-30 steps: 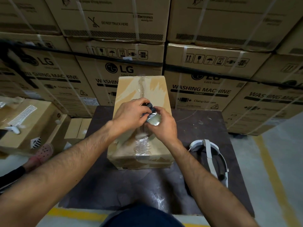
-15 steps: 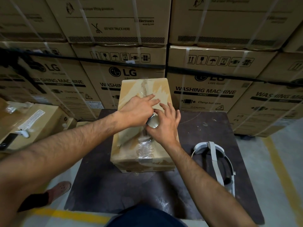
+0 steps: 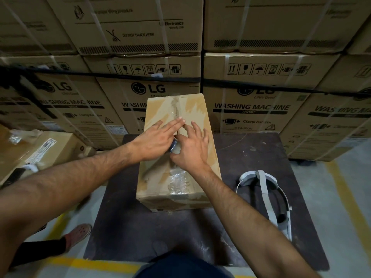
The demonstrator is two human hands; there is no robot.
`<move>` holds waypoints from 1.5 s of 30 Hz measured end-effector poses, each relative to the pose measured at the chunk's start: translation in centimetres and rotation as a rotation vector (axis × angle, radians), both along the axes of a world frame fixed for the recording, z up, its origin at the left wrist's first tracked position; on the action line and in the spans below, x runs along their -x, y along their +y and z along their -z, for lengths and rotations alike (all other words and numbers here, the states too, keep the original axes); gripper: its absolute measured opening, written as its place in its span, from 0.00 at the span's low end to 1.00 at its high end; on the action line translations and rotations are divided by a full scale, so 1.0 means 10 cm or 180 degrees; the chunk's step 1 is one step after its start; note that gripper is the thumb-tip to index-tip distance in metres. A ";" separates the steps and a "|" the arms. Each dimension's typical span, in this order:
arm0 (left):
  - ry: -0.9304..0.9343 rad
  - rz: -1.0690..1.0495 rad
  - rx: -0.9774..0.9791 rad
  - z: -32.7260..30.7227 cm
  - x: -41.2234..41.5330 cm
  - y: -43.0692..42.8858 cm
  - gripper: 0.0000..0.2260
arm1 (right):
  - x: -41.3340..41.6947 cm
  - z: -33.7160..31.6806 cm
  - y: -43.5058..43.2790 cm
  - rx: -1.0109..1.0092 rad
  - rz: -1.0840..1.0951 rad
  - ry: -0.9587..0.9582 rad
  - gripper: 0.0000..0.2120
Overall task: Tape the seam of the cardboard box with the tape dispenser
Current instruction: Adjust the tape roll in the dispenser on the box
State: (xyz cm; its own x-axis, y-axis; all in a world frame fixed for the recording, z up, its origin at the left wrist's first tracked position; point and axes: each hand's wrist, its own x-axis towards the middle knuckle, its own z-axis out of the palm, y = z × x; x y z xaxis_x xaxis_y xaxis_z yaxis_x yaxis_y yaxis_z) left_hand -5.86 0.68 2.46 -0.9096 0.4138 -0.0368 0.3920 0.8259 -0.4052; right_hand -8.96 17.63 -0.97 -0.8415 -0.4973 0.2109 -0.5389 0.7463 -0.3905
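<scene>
Cardboard box (image 3: 192,109) is set mid table (image 3: 140,227), long axis pointing away. Vs 1 s ago, the tape dispenser (image 3: 175,147) is no longer wrapped by both hands. Left hand (image 3: 154,140) fingers are now laid straight along the seam (image 3: 176,106); right hand (image 3: 192,149) fingers are spread flat beside it. Dispenser is wedged btwn the palms; grip on it can't be told. Prob. tape is being pressed down. Headset (image 3: 263,189) lies right of the box, clear of the seam. Stacked cartons (image 3: 251,109) behind the far end may crowd the pull.
</scene>
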 end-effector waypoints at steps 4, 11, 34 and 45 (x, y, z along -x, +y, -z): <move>-0.0442 -0.0637 -0.1086 0.29 -0.09 -0.24 0.12 | 0.00 -0.03 -0.15 -0.0443 -0.0349 -0.0157 0.22; -0.0334 -0.0908 -0.2056 0.58 -0.30 -0.35 0.12 | -0.01 -0.09 -0.28 -0.0828 -0.0645 -0.0061 0.22; 0.0038 -0.1311 -0.3281 0.71 -0.41 -0.50 0.05 | 0.00 -0.17 -0.34 -0.0991 -0.0712 -0.0026 0.21; -0.0170 -0.0123 -0.1907 0.51 -0.32 -0.49 0.08 | 0.03 -0.14 -0.34 -0.0957 -0.0833 0.0049 0.23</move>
